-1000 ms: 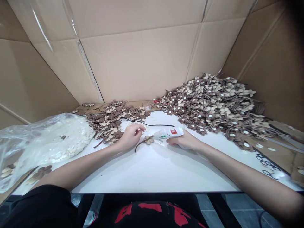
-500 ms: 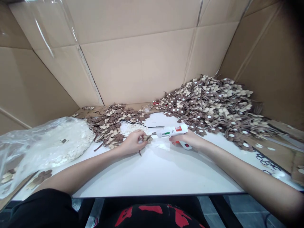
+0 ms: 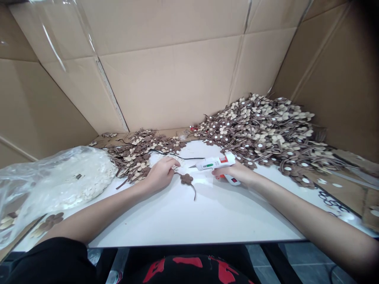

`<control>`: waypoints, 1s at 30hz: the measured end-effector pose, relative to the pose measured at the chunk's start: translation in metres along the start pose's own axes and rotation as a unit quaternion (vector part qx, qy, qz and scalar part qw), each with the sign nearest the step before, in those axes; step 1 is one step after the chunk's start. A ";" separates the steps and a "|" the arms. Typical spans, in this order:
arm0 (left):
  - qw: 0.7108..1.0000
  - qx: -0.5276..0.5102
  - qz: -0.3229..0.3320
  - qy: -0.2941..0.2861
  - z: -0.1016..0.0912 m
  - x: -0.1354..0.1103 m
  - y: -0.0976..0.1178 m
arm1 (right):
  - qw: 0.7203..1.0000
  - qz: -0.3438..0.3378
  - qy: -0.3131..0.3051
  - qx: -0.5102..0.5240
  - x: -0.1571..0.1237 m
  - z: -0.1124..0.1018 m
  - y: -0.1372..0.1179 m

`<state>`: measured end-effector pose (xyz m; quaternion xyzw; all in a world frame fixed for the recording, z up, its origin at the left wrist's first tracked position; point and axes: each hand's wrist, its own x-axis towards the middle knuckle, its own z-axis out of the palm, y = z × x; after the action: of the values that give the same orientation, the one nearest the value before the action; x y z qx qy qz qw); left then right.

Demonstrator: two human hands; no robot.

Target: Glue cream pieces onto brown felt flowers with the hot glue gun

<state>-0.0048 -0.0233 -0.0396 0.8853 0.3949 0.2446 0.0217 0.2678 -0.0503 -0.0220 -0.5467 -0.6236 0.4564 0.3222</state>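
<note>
Our right hand grips the glue gun, our left curls round we can't tell what, and our brown flower lies undotted, unlike many in the big heap!

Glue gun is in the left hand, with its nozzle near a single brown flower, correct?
Wrong hand: the head view shows the glue gun in the right hand. Its nozzle is indeed near a single brown flower.
</note>
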 end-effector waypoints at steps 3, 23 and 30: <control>0.996 0.088 -0.007 0.017 -0.007 0.005 -0.014 | 1.000 0.000 -0.019 -0.023 0.000 0.002 0.001; 0.997 -0.026 -0.005 -0.068 0.000 0.007 -0.027 | 0.995 -0.040 -0.076 -0.052 0.003 0.005 0.004; 0.997 -0.029 -0.033 -0.068 0.000 0.008 -0.026 | 0.997 -0.020 -0.061 -0.038 0.002 0.008 0.004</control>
<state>-0.0185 -0.0002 -0.0421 0.8855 0.4139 0.1947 0.0821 0.2619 -0.0496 -0.0292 -0.5175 -0.6697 0.4582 0.2716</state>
